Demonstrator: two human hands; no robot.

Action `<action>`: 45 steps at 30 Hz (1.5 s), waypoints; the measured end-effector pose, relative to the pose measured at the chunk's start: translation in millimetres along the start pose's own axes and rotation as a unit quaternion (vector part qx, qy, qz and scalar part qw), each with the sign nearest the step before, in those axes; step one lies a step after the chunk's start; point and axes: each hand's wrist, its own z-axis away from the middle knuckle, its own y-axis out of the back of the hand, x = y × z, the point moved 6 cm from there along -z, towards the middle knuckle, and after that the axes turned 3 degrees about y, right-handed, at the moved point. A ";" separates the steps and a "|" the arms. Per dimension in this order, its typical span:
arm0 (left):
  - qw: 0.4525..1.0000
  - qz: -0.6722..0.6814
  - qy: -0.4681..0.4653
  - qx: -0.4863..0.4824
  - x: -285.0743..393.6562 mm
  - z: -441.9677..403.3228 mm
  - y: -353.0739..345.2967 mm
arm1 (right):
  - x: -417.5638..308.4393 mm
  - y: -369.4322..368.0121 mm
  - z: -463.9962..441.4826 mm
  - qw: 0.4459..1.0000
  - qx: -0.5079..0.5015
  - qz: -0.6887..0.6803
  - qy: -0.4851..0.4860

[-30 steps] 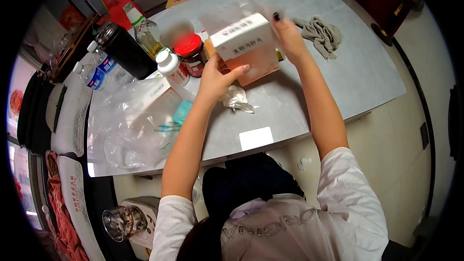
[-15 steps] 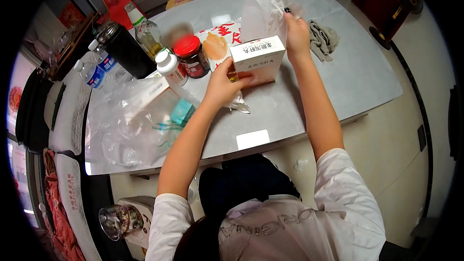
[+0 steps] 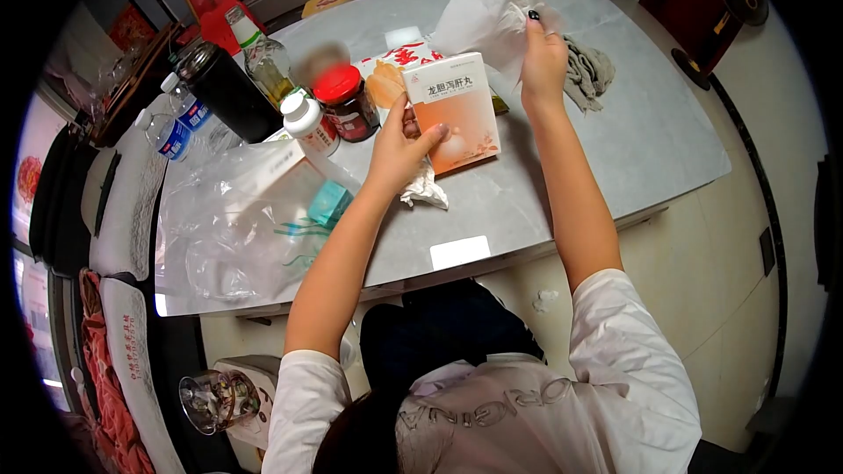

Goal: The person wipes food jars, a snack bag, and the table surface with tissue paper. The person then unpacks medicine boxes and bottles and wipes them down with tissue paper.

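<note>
My left hand (image 3: 407,142) grips a white and orange medicine box (image 3: 461,114) by its left side, with the thumb across the front. The box is tilted so its broad printed face shows towards me. To the right, my right hand (image 3: 544,61) pinches a thin white sheet (image 3: 487,13), perhaps paper or plastic, which hangs out behind the box. Under my left hand lies a crumpled white tissue (image 3: 427,190). A grey cloth (image 3: 588,75) sits bunched just right of my right wrist.
Left on the grey table (image 3: 650,149) stand a red-lidded jar (image 3: 349,104), a white pill bottle (image 3: 307,121), a black flask (image 3: 228,92), a glass bottle (image 3: 265,57) and water bottles. A clear plastic bag (image 3: 237,237) covers the table's front left.
The medicine box has tipped so its front face shows instead of its top. The white sheet has spread up and leftwards in my right hand, which has shifted slightly.
</note>
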 end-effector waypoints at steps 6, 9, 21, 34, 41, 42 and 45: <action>0.986 -0.152 0.002 0.064 18.2 5.4 6.1 | 11.8 2.1 -1.6 0.999 0.020 0.027 0.008; 0.987 -0.147 0.033 0.054 19.2 5.6 7.0 | 10.5 -8.8 6.2 0.999 -0.031 0.023 0.030; 0.871 -0.419 -0.193 0.169 61.6 26.0 19.0 | 5.1 -57.4 57.6 0.954 -0.220 0.185 0.089; 0.793 -0.322 -0.143 0.497 80.7 210.9 178.1 | 9.8 -60.7 67.1 0.948 -0.259 0.174 0.068; 0.863 -0.358 0.050 0.353 7.2 183.3 238.3 | 6.7 -61.0 66.7 0.946 -0.266 0.157 0.099; 0.875 -0.340 0.076 0.337 8.0 178.3 232.7 | 6.6 -60.4 63.5 0.946 -0.255 0.149 0.132; 0.896 -0.294 0.126 0.308 14.0 164.7 216.8 | 4.6 -54.6 55.7 0.949 -0.232 0.163 0.140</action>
